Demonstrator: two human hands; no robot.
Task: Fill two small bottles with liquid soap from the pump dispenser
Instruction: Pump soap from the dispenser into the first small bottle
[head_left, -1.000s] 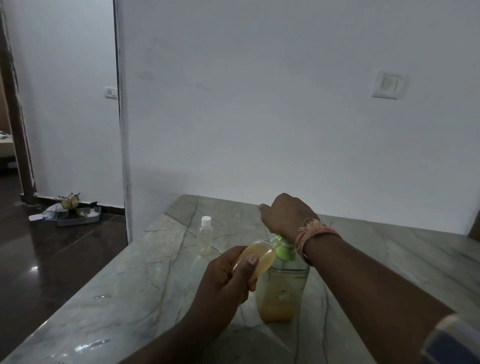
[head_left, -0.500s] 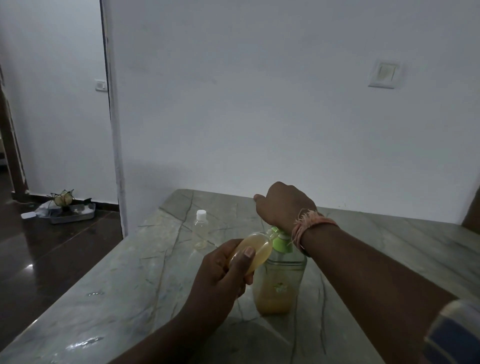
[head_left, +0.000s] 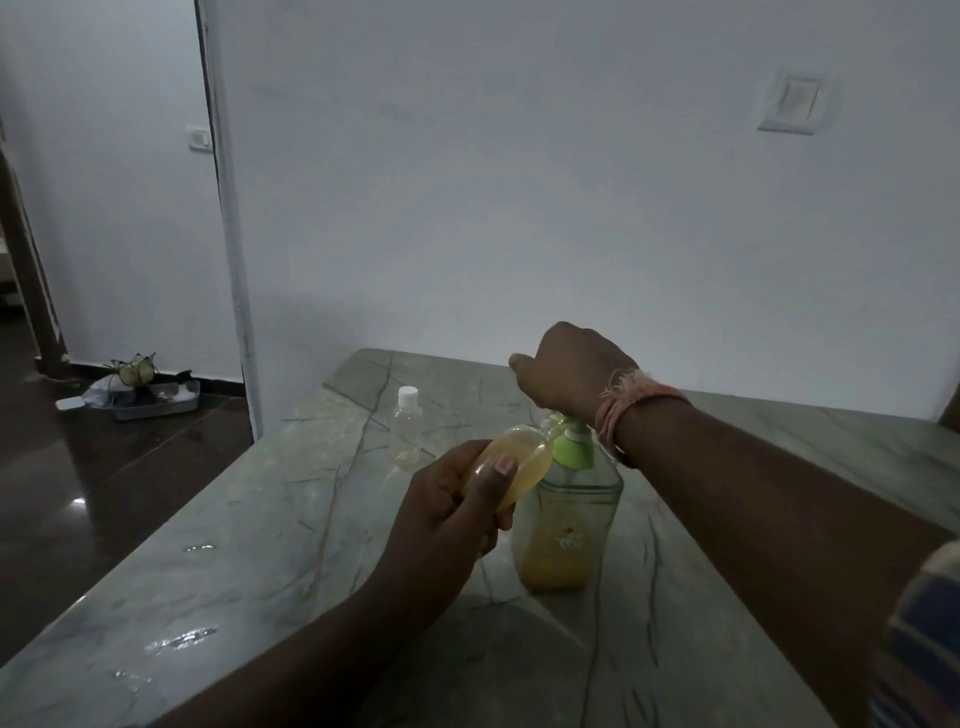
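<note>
Small bottle (head_left: 511, 465), nearly full of amber soap, is tilted with its mouth at the nozzle of the pump dispenser (head_left: 569, 512) standing on the worktop (head_left: 270, 519); left hand (head_left: 447, 519) is clamped around it; right hand (head_left: 569, 371) rests closed on the pump head; second bottle (head_left: 406, 426), capped, waits behind, looks almost empty; judgement: short slow strokes, mouth tight under the spout, stop before overflow.
</note>
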